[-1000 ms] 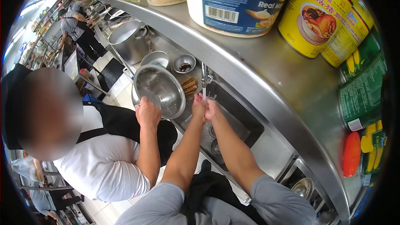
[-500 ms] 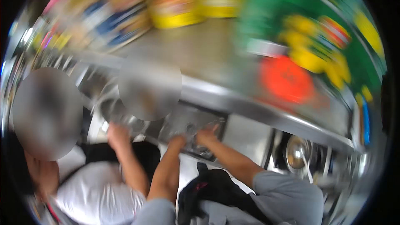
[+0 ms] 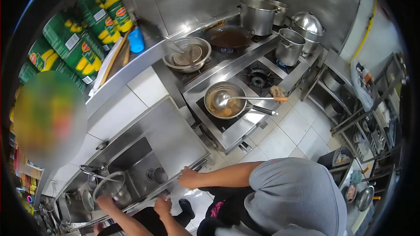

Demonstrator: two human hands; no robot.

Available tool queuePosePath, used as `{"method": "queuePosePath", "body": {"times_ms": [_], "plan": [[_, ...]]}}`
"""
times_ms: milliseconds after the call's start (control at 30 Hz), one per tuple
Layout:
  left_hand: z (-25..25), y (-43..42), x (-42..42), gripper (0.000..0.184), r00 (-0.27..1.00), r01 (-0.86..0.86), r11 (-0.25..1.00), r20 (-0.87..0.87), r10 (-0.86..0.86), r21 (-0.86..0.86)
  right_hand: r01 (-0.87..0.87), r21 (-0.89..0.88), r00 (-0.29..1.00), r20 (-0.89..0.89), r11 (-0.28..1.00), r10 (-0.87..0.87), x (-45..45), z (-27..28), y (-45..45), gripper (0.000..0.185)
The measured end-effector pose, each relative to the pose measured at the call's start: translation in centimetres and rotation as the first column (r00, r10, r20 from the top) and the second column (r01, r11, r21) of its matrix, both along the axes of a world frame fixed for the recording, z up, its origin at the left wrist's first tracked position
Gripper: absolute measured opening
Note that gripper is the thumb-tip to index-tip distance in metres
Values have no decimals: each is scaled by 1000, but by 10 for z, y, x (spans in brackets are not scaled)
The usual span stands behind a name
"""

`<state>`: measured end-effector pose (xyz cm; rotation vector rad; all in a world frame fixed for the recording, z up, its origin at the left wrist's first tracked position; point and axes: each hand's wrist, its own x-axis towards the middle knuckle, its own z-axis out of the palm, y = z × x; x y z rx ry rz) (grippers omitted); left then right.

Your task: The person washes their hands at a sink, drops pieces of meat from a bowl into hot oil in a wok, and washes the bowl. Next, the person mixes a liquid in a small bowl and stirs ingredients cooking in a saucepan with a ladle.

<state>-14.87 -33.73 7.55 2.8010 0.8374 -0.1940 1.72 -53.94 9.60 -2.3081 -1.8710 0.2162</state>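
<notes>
My right hand [image 3: 190, 178] is at the front edge of the steel sink counter [image 3: 173, 137], beside the basin, fingers loosely bent and slightly apart, holding nothing I can see. My left hand [image 3: 162, 205] hangs lower, just in front of the sink edge, its fingers curled in with nothing visible in them. Close by is the sink basin [image 3: 135, 166], with a small dark round cup-like piece [image 3: 160, 175] inside it. Left of my hands, a co-worker's hand [image 3: 105, 203] reaches into a metal bowl [image 3: 114, 183] at the sink.
To the right, a pan of brown liquid [image 3: 225, 100] with a ladle [image 3: 222, 99] stands on the stove [image 3: 238, 126]. Tall pots [image 3: 258, 17], a wok [image 3: 227, 38] and a bowl with a strainer [image 3: 187, 54] are behind. Green cans [image 3: 65, 35] line the shelf. A rack [image 3: 345, 118] stands right.
The view has swung right, bringing the stove and pots into sight. My hands have come out of the sink to its front edge. The co-worker's hand is now at the bowl.
</notes>
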Motion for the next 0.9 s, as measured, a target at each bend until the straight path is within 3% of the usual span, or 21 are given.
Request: {"method": "queuePosePath", "body": {"times_ms": [33, 67, 100, 133, 167, 233, 267, 367, 433, 500, 533, 567, 633, 667, 700, 733, 767, 800, 833, 867, 900], "plan": [[-47, -8, -23, 25, 991, -83, 996, 100, 86, -39, 24, 123, 996, -92, 992, -13, -10, -69, -22, 22], [-66, -24, -45, 23, 960, 43, 997, 278, -25, -57, 98, -128, 868, -475, 987, -148, -19, -51, -60, 26], [-58, -51, -64, 24, 942, -94, 851, 230, 243, -517, 0, -20, 872, -489, 1000, -10, -19, -110, -88, 30], [-48, -87, -83, 27, 886, -256, 717, 139, 442, -649, 94, -119, 854, -501, 988, -141, -21, -125, -128, 31], [-114, -84, -129, 29, 923, -172, 900, 255, 289, -400, 181, -223, 821, -501, 958, -272, -26, -134, -167, 31], [-107, -147, -181, 28, 952, -106, 988, 277, 132, -108, 150, -355, 865, -405, 923, -297, -15, -157, -236, 34], [-217, -134, -237, 16, 932, -24, 965, 356, -74, 262, 156, -357, 863, -405, 921, -303, -11, -157, -265, 34], [-200, -192, -319, 51, 921, 387, 776, -172, -349, 498, 452, -500, 601, -442, 739, -666, 12, -164, -341, 33], [-216, -228, -338, 21, 966, 36, 933, 228, -125, 359, 397, -591, 610, -401, 702, -683, 25, -172, -372, 33], [-196, -310, -361, 25, 849, -421, 883, 434, 303, 209, 238, -600, 753, -383, 764, -535, 33, -217, -402, 33], [-197, -346, -352, 15, 621, -701, 709, 420, 662, -82, 191, -603, 815, -342, 774, -468, 45, -224, -414, 34], [-143, -405, -308, 13, 540, -698, 703, 543, 643, -139, 146, -604, 871, -297, 783, -392, 61, -232, -425, 35], [-90, -474, -251, 8, 322, -720, 420, 270, 907, -552, 217, -634, 842, -264, 742, -472, 80, -272, -454, 36], [-99, -504, -241, 22, 391, -769, 390, 109, 914, -507, 153, -671, 867, -261, 725, -425, 93, -301, -469, 37], [-106, -536, -238, 50, 681, -568, 684, 206, 703, -458, 99, -724, 914, -205, 683, -350, 99, -304, -477, 37], [-125, -563, -231, 67, 651, -556, 533, 65, 756, -638, -112, -790, 945, -273, 603, -182, 110, -304, -485, 35], [-153, -599, -225, 65, 667, -579, 592, 91, 739, -561, -405, -740, 913, -353, 537, 203, 115, -303, -487, 37], [-142, -629, -206, 62, 682, -634, 595, 7, 732, -493, -406, -684, 881, -469, 606, 60, 123, -290, -499, 32], [-155, -664, -193, 54, 581, -685, 507, 28, 814, -522, -204, -668, 694, -614, 716, -375, 125, -286, -517, 24], [-136, -694, -183, 50, 514, -631, 444, 86, 854, -637, -271, -578, 733, -643, 770, -224, 133, -298, -521, 18], [-115, -714, -169, 45, 466, -697, 327, -56, 883, -639, -519, -545, 849, -414, 659, 327, 128, -262, -514, 15]]}}
